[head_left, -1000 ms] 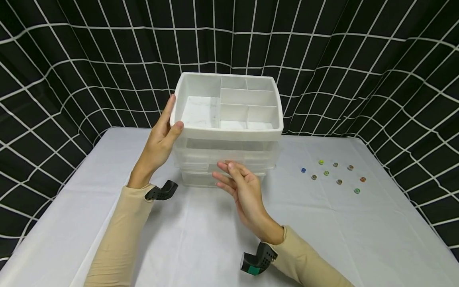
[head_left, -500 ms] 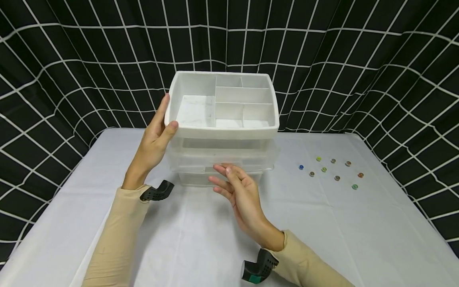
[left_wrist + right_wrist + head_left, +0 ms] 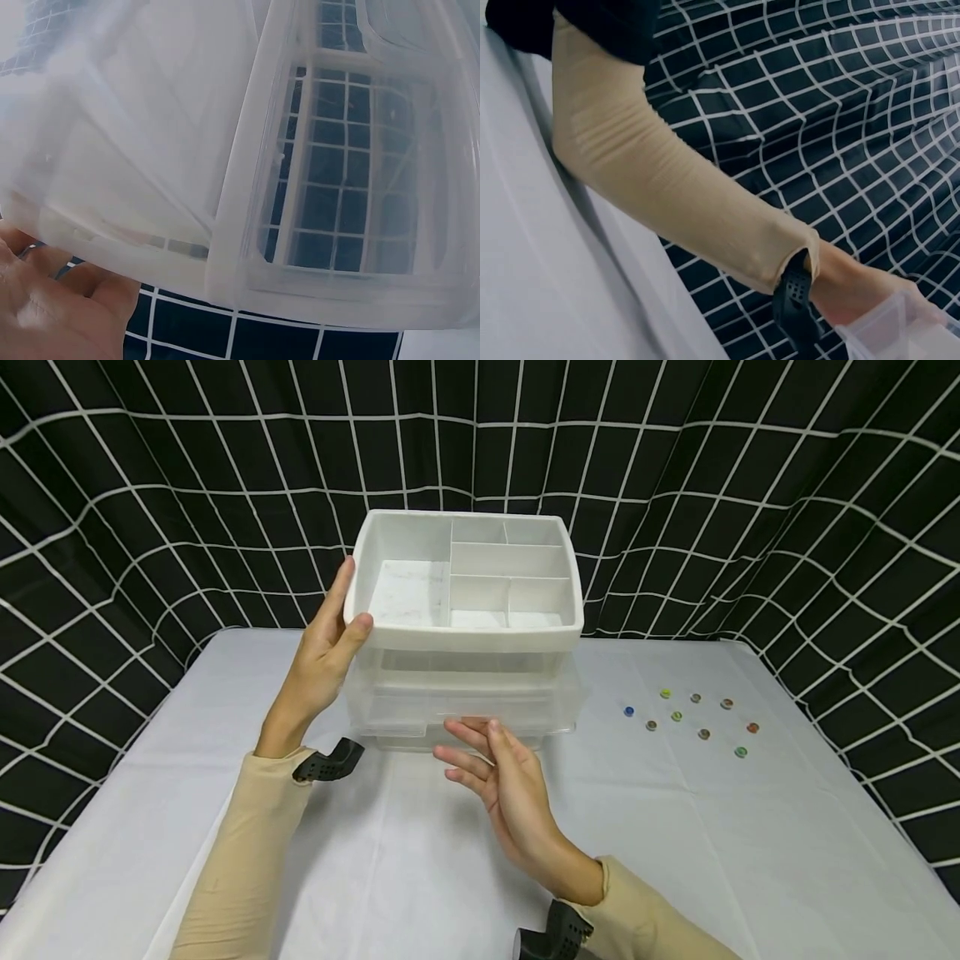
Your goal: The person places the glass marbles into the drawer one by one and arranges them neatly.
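A white plastic drawer organizer (image 3: 465,639) stands on the table, with a divided tray on top and clear drawers below. My left hand (image 3: 315,664) holds its left side, thumb over the tray's front corner rim and fingers along the outer wall. At the front, my right hand (image 3: 510,793) pinches the lip of a clear drawer (image 3: 390,714), which juts out. The drawer's inside is blurred through the plastic. In the left wrist view, clear drawer walls (image 3: 442,225) fill much of the frame. The right wrist view catches the left sleeve and a clear plastic corner (image 3: 877,330).
Several small coloured glass pieces (image 3: 703,734) lie spread on the white tablecloth (image 3: 787,852) to the right of the organizer. A black curtain with a white grid (image 3: 652,452) surrounds the table at the back and sides.
My right hand has drawn back toward me, and the clear drawer has slid farther out with it. The left hand keeps its place on the organizer. The head view has shifted slightly.
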Demonstrator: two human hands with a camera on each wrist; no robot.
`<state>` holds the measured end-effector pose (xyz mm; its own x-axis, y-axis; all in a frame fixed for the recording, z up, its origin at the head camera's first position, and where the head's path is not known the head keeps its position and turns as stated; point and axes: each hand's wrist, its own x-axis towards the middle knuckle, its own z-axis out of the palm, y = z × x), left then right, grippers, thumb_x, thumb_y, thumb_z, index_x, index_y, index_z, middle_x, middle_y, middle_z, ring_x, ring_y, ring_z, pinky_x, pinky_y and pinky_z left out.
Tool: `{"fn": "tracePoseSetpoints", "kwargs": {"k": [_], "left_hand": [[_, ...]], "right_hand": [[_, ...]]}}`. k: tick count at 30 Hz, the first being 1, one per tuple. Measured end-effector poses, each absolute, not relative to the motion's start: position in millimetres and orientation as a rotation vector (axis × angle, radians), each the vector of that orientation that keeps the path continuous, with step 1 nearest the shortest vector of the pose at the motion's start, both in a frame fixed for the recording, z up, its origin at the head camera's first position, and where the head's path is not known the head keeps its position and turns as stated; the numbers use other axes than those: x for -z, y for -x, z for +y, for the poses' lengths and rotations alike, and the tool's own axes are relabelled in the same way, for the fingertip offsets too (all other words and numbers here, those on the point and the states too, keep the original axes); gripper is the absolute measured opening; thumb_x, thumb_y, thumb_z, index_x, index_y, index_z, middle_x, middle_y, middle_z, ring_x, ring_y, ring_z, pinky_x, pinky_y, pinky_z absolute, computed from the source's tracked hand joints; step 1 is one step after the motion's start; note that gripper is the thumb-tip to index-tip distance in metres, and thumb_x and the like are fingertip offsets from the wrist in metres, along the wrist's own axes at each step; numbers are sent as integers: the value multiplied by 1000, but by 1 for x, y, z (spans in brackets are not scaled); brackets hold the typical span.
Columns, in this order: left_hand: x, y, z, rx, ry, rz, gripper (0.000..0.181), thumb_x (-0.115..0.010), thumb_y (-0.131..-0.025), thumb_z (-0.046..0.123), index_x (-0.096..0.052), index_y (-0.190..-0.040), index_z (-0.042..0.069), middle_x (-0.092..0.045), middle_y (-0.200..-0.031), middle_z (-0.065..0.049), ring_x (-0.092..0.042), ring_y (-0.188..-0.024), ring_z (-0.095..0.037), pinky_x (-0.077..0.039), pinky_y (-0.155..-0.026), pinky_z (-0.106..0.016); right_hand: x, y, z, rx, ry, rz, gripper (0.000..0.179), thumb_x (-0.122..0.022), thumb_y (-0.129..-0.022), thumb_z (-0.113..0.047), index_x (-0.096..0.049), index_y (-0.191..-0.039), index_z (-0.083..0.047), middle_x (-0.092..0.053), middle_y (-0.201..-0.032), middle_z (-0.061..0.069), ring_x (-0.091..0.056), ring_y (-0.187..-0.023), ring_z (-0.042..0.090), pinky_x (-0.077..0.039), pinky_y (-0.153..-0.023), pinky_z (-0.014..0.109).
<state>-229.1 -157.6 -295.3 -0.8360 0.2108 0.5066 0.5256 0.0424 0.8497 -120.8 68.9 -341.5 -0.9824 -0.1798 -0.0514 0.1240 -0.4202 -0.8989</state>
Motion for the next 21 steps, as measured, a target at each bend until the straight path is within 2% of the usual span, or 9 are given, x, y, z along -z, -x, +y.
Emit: {"fn": "tracePoseSetpoints", "kwargs": {"k": [6, 21], "left_hand": [[295, 230, -157, 1842, 744, -2089, 65, -42, -105, 11, -10, -161, 21, -25, -162, -4, -50, -120, -16, -46, -94, -17], [297, 230, -154, 1794, 765, -2071, 65, -43, -105, 11, -9, -161, 18, -23, -163, -6, -45, -125, -19, -42, -99, -16]], "right_hand": [[341, 116, 71, 2483, 84, 1566, 47, -39, -107, -38, -49, -134, 0, -63, -134, 8, -73, -99, 14, -57, -82, 25], [342, 107, 72, 2466, 79, 1555, 51, -40, -106, -42, -47, -133, 1, -64, -132, 4, -73, -98, 15, -57, -80, 24]]}}
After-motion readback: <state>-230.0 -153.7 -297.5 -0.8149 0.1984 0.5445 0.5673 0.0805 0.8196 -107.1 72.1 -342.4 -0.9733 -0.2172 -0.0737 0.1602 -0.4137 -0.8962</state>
